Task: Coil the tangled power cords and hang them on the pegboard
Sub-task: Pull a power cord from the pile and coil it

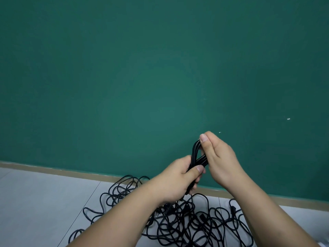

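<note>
Left hand (179, 177) grip wrapped round coil (195, 152), likely anchoring the loops. Right hand (220, 157) grip pinches the loop top, probably sizing the turn. Tangle (195, 221) lies at floor's (35, 202) far edge.

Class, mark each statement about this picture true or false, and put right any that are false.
1. The left hand and the right hand both hold one folded bundle of black cord. True.
2. The cords on the ground lie in neat coils. False: they lie in a tangled pile.
3. The wall is green. True.
4. Coiled cords hang on a pegboard. False: no pegboard is in view.
5. Red carpet covers the ground. False: the floor is pale grey tile.
</note>
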`<move>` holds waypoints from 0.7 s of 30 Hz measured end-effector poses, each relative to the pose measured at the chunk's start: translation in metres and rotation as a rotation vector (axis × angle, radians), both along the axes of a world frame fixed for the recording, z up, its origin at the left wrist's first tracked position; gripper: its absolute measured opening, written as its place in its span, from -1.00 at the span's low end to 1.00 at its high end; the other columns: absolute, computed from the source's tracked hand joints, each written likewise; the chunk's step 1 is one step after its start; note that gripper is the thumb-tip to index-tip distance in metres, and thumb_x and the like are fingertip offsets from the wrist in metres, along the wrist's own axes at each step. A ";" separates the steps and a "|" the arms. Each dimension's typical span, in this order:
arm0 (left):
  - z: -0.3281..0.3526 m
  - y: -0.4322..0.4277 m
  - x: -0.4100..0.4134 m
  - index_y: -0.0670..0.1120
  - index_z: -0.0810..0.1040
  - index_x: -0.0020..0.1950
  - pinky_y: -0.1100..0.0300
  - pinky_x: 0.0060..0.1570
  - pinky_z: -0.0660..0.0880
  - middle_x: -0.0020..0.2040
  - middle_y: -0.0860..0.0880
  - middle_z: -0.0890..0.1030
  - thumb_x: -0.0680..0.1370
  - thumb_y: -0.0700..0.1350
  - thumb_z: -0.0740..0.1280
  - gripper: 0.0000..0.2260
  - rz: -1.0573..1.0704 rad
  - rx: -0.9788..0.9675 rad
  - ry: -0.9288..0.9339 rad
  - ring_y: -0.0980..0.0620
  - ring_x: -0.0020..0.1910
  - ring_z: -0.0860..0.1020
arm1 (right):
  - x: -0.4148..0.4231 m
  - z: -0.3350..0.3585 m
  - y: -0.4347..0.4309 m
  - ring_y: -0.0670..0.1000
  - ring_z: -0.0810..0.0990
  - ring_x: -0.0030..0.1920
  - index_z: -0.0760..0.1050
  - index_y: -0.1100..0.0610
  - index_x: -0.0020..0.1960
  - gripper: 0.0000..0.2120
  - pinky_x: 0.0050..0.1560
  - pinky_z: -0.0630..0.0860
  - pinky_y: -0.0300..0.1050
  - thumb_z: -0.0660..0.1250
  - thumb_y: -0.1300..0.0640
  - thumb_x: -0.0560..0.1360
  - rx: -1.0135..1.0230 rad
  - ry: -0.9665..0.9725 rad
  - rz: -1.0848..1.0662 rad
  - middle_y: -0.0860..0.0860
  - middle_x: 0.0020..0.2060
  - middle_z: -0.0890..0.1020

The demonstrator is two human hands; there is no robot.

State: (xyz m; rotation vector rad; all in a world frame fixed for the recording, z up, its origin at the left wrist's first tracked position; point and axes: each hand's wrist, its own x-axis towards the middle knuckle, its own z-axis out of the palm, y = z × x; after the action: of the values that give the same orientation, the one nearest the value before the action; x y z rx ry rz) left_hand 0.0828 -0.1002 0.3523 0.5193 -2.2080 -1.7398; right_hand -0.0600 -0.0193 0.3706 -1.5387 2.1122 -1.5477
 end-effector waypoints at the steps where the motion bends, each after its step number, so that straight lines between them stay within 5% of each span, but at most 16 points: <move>1: -0.001 -0.001 0.001 -0.10 0.44 0.05 0.16 -0.26 0.50 -0.17 -0.03 0.49 0.77 -0.15 0.16 -0.86 0.019 0.025 0.029 0.02 -0.25 0.52 | 0.002 -0.002 0.000 -0.06 0.50 -0.39 0.42 -0.01 -0.08 -0.62 -0.24 0.47 0.00 0.03 -0.23 0.71 -0.002 -0.013 0.025 0.02 -0.40 0.54; 5: 0.003 -0.006 0.002 -0.17 0.44 0.08 0.06 -0.22 0.56 -0.23 -0.03 0.56 0.77 -0.15 0.16 -0.85 0.183 0.168 0.204 -0.05 -0.27 0.60 | 0.007 -0.017 -0.002 -0.02 0.63 -0.16 0.53 -0.24 0.26 -0.55 -0.12 0.60 0.03 -0.02 -0.37 0.63 0.042 -0.230 0.114 -0.01 -0.14 0.67; 7: 0.008 -0.012 0.001 -0.16 0.46 0.04 0.01 -0.18 0.53 -0.28 -0.02 0.53 0.76 -0.13 0.19 -0.84 0.290 0.263 0.318 -0.03 -0.34 0.53 | 0.004 -0.025 -0.003 0.04 0.69 -0.08 0.61 -0.12 0.26 -0.41 -0.07 0.67 0.16 -0.02 -0.42 0.58 0.167 -0.366 0.188 -0.02 -0.07 0.72; 10: 0.016 -0.025 0.003 -0.14 0.46 0.03 0.12 -0.30 0.50 -0.28 -0.03 0.49 0.75 -0.13 0.20 -0.85 0.422 0.476 0.519 0.02 -0.37 0.46 | 0.004 -0.031 -0.001 0.00 0.75 0.07 0.68 0.01 0.22 -0.30 0.17 0.65 0.02 -0.05 -0.41 0.57 0.440 -0.467 0.351 -0.04 0.01 0.78; 15: 0.018 -0.042 0.009 -0.09 0.45 0.03 0.18 -0.29 0.47 -0.25 -0.01 0.50 0.76 -0.11 0.21 -0.86 0.563 0.551 0.645 0.05 -0.34 0.46 | 0.013 -0.037 -0.002 -0.10 0.68 0.23 0.65 -0.03 0.27 -0.49 0.41 0.52 0.01 0.23 -0.39 0.63 0.610 -0.325 0.584 -0.10 0.17 0.73; 17: 0.016 -0.045 0.009 -0.07 0.45 0.04 0.18 -0.26 0.47 -0.25 0.01 0.52 0.76 -0.09 0.21 -0.87 0.641 0.468 0.613 0.06 -0.34 0.48 | 0.015 -0.042 -0.003 -0.06 0.69 0.11 0.61 0.05 0.20 -0.68 0.36 0.54 0.06 0.44 -0.17 0.60 0.572 -0.294 0.617 -0.04 0.06 0.71; 21: 0.011 -0.057 0.013 -0.05 0.43 0.04 0.17 -0.28 0.45 -0.28 0.06 0.53 0.76 -0.06 0.21 -0.86 0.861 0.261 0.519 0.10 -0.38 0.48 | 0.014 -0.035 -0.005 0.02 0.58 -0.26 0.62 0.12 0.15 -0.86 -0.09 0.55 0.00 0.47 0.20 0.60 0.426 -0.475 0.616 0.05 -0.21 0.55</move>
State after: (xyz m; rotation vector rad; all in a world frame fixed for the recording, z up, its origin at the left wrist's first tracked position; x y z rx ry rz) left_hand 0.0956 -0.1568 0.3637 0.8064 -1.1421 -1.4401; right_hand -0.0460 -0.0240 0.3355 -1.3183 1.3998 -1.0262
